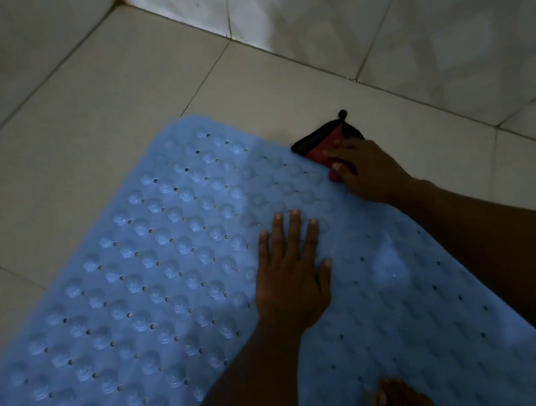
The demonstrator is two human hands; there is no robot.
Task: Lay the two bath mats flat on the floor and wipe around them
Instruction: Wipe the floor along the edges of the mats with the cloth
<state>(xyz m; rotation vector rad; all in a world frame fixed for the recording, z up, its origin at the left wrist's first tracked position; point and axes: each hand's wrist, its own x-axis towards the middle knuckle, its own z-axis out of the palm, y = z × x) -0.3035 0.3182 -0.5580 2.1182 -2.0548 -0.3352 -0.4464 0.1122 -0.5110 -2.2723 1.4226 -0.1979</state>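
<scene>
Pressing your left hand (291, 272) open and flat, you are pinning the blue mat (143, 280) to the floor (87, 105) while your right hand (366, 168) is gripping a red cloth (320, 147) at its edge, probably wiping. No writing is showing.

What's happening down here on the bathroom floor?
A person is crouched over a light blue bath mat spread on the tiled floor. The left hand presses flat on the mat, while the right hand pushes a red and black cloth against the floor at the mat's far edge, near the wall.
</scene>
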